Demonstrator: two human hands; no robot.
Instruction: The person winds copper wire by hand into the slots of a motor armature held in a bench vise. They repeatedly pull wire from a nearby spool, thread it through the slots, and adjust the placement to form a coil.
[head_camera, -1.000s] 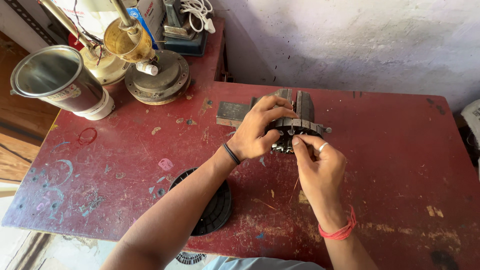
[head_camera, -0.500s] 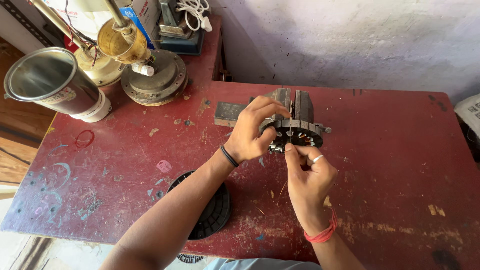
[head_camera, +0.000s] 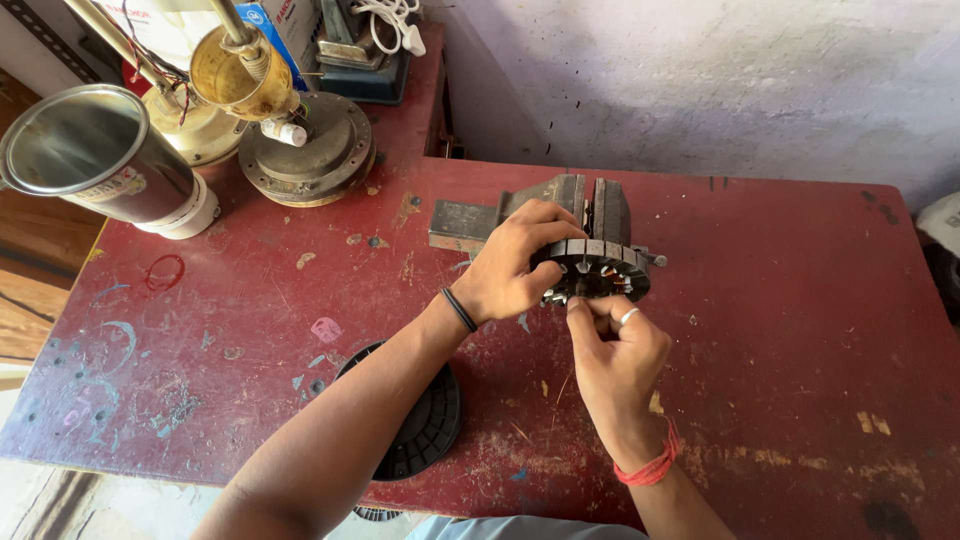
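A round, slotted metal stator core (head_camera: 598, 270) sits clamped in a small grey bench vise (head_camera: 560, 205) on the red table (head_camera: 780, 330). My left hand (head_camera: 515, 265) grips the core's left rim, thumb under and fingers over the top. My right hand (head_camera: 615, 345), with a ring and a red wrist thread, pinches at the core's near edge with thumb and fingers closed together. What the fingertips pinch is too small to make out.
A black round ribbed cover (head_camera: 420, 415) lies under my left forearm near the table's front edge. At the back left stand a steel cup (head_camera: 95, 160), a round metal motor housing (head_camera: 305, 150) and a brass-coloured part (head_camera: 235, 70). A white wall runs behind.
My right hand has drawn back slightly toward me and down from the core's top to its near edge. The left hand keeps its hold on the core.
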